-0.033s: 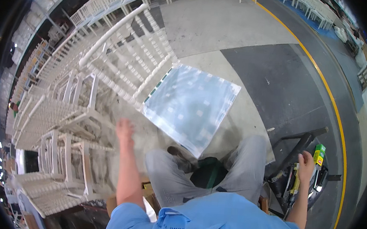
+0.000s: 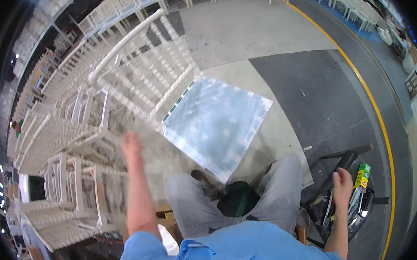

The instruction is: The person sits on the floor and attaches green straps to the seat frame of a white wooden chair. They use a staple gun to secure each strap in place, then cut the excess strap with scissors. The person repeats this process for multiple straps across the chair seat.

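Note:
A white chair with beaded spindles in its backrest (image 2: pixel 142 67) stands before me, turned so that its back is at the left. Its pale blue seat (image 2: pixel 214 123) looks covered in clear plastic, with whitish marks. To the left of the seat, my left hand (image 2: pixel 133 148) hangs in the air with fingers apart, holding nothing. My right hand (image 2: pixel 343 182) is off to the right, above a dark round stool top (image 2: pixel 356 222) with tools on it. Its fingers bend loosely, apart from the thumb, and nothing shows in them. A green and yellow box (image 2: pixel 362 176) lies beside that hand.
Several white chairs (image 2: pixel 80 169) are stacked along the left. Rows of similar chairs (image 2: pixel 130 4) stand at the back. A dark green round thing (image 2: pixel 237 199) is between my knees. A yellow floor line (image 2: pixel 381 118) curves down the right side.
My left hand has shifted left and slightly up, away from the seat. My right hand has moved a little left and up. The chair stays in place.

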The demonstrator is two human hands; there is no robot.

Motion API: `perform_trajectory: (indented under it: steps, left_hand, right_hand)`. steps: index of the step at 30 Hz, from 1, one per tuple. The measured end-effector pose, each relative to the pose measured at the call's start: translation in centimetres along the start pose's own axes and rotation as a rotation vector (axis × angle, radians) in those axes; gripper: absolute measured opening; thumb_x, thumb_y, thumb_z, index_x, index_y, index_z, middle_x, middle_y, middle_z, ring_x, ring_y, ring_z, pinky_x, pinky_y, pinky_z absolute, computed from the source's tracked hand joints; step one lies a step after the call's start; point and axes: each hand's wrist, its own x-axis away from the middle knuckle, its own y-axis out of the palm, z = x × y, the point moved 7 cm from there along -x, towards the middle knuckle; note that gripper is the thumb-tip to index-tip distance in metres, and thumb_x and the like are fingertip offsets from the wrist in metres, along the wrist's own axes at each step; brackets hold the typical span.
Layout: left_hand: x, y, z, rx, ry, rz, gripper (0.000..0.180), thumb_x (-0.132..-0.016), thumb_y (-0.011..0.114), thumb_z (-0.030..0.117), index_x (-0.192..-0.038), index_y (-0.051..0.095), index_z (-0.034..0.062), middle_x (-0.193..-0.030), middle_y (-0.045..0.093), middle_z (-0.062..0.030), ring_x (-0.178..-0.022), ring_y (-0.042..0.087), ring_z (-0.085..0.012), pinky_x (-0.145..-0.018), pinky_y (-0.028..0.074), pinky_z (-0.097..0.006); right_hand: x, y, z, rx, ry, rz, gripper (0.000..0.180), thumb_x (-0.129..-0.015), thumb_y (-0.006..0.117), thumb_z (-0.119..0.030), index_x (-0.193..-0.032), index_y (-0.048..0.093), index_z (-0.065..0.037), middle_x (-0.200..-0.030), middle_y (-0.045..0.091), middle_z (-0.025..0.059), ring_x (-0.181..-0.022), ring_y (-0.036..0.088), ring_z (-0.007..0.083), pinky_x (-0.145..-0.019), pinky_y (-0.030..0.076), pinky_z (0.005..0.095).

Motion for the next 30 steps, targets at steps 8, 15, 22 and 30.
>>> perform_trajectory:
  steps: [8,15,22,30]
  left_hand:
    - [-17.6,3.7,26.5,0.183,0.228,0.248,0.077,-0.099,0.052,0.068,-0.151,0.047,0.0122,-0.124,0.063,-0.0124,-0.110,0.061,-0.0255,-0.094,0.047,-0.046]
    - [-21.7,7.7,29.2,0.087,0.294,0.193,0.056,-0.098,0.064,0.058,-0.105,0.067,0.0025,-0.091,0.070,-0.0060,-0.074,0.063,-0.0134,-0.057,0.045,-0.027]
    - [-12.1,27.4,39.7,-0.083,0.474,0.157,0.032,-0.102,0.066,0.032,-0.089,0.069,0.0024,-0.079,0.071,-0.0075,-0.060,0.060,-0.0112,-0.048,0.042,-0.025]
    - [9.9,42.5,46.6,-0.023,0.519,-0.372,0.016,-0.099,0.061,0.008,-0.092,0.070,-0.0028,-0.091,0.075,-0.0121,-0.080,0.065,-0.0131,-0.075,0.052,-0.029]
  right_hand:
    - [1.9,21.3,-16.0,0.295,-0.474,-0.444,0.051,-0.089,0.073,-0.044,-0.123,0.068,-0.007,-0.132,0.059,0.0182,-0.133,0.049,0.0364,-0.112,0.031,0.0638]
    - [-3.0,25.2,-16.8,0.325,-0.309,-0.584,0.042,-0.092,0.068,-0.050,-0.109,0.076,-0.013,-0.121,0.067,0.0101,-0.123,0.056,0.0308,-0.112,0.029,0.0623]
    - [-10.5,24.0,-20.3,0.005,0.171,-0.691,0.037,-0.099,0.066,-0.039,-0.110,0.074,-0.005,-0.098,0.072,0.0112,-0.100,0.069,0.0284,-0.100,0.049,0.0416]
    - [-41.9,8.0,-39.5,-1.174,0.197,-0.128,0.083,-0.104,0.033,-0.070,-0.145,0.053,-0.001,-0.132,0.059,0.0079,-0.116,0.051,0.0161,-0.102,0.038,0.0325]
